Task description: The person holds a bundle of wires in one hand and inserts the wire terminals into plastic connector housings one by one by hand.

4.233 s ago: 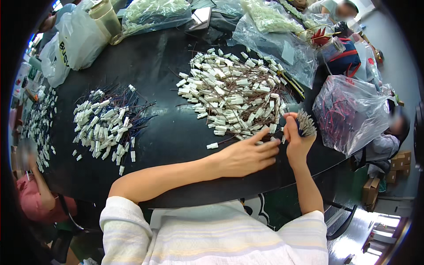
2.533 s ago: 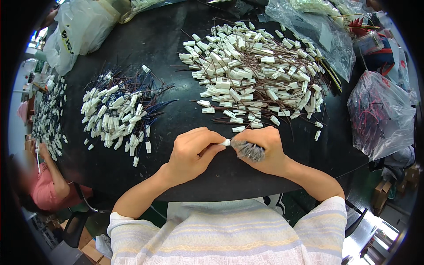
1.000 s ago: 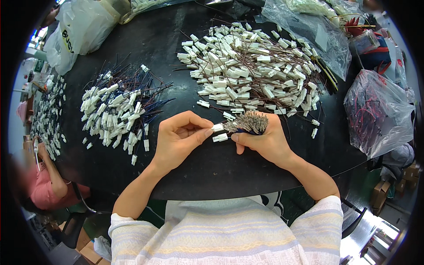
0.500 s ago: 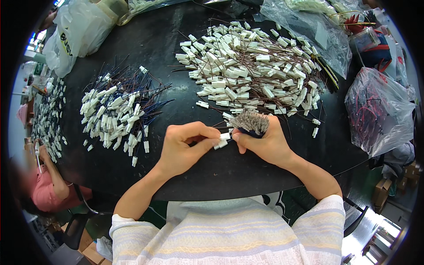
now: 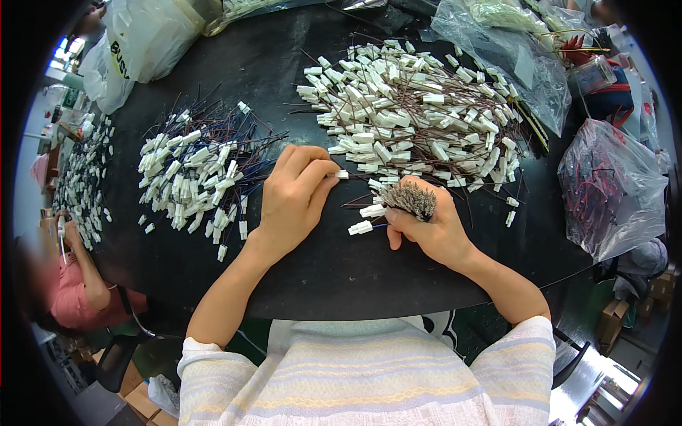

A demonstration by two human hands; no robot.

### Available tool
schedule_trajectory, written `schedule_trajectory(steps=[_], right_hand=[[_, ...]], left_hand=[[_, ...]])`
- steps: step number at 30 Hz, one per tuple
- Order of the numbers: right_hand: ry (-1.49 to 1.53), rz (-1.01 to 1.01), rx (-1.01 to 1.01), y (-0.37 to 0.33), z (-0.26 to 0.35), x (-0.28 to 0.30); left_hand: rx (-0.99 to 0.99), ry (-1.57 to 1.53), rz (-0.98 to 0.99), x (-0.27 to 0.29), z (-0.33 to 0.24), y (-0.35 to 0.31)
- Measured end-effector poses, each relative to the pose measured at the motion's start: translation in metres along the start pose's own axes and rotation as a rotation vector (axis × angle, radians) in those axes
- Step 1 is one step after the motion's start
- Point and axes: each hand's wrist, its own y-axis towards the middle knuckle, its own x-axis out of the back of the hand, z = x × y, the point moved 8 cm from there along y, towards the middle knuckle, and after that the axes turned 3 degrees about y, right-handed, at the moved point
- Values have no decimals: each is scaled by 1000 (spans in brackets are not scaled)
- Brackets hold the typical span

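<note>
I am standing in the room, and a person is working with both bare hands at a black table (image 5: 312,291). The left hand (image 5: 293,199) is pinching a small white connector (image 5: 342,175) between thumb and fingers, just at the near left edge of the big pile (image 5: 419,106). The right hand (image 5: 442,228) is closing around a thick bundle (image 5: 410,199), whose many grey tips are pointing to the far side. Two more connectors (image 5: 361,228) are lying just left of the right thumb; from the nearer one, a blue wire is running toward this thumb, but I cannot tell if the fingers are gripping it. A smaller pile (image 5: 190,170) is resting to the left, with bluish wires. At the right, a clear bag (image 5: 604,195) is holding reddish wires. At the far left, a co-worker in pink (image 5: 82,295) is sitting.
</note>
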Motion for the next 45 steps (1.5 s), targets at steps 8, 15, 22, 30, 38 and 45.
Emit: schedule_trajectory(steps=[8, 15, 22, 30, 38, 45], right_hand=[[14, 51, -77, 4, -2, -2], [35, -1, -85, 3, -4, 2], [-20, 11, 5, 4, -5, 0], [32, -43, -53, 1, -4, 4], [-72, -51, 2, 1, -1, 2], [-54, 33, 30, 3, -2, -3]], left_hand=[[385, -583, 116, -11, 8, -19], [397, -604, 102, -11, 8, -19], [245, -503, 109, -2, -5, -10], [96, -445, 71, -1, -20, -7], [-47, -381, 35, -2, -28, -9], [71, 0, -13, 2, 12, 9]])
